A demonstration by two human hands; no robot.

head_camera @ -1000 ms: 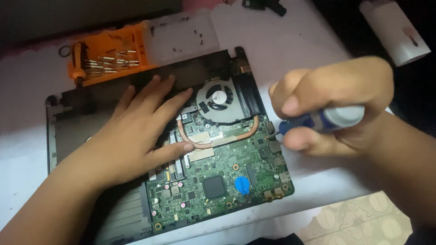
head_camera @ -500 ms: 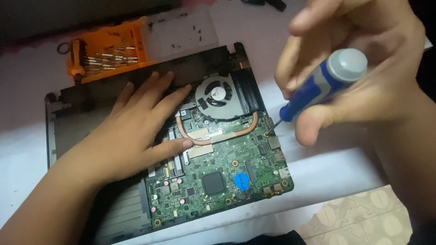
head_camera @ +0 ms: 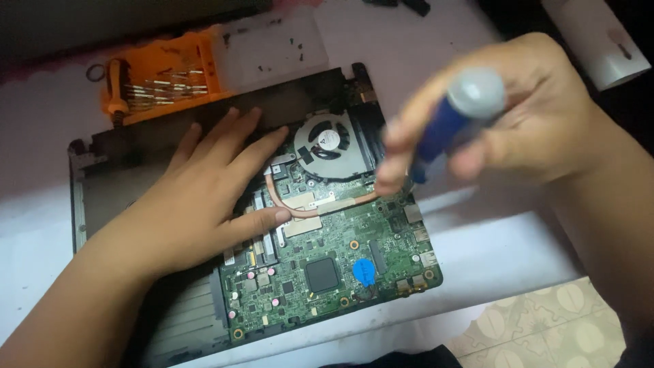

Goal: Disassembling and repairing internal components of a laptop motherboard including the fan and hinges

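Observation:
An opened laptop base lies on the white table, its green circuit board bare, with a round cooling fan and a copper heat pipe at the top. My left hand lies flat on the laptop, fingers spread, fingertips next to the fan. My right hand hovers above the laptop's right edge, blurred, gripping a blue screwdriver with a grey cap, its tip pointing down toward the board beside the fan.
An orange bit holder with several metal bits sits behind the laptop, with small dark screws scattered on the white surface beside it. A white box lies at the far right. Patterned floor shows below the table edge.
My right hand has lifted the screwdriver off the board's right side, raised it, then swung left over the area next to the fan. My left hand has stayed flat on the laptop.

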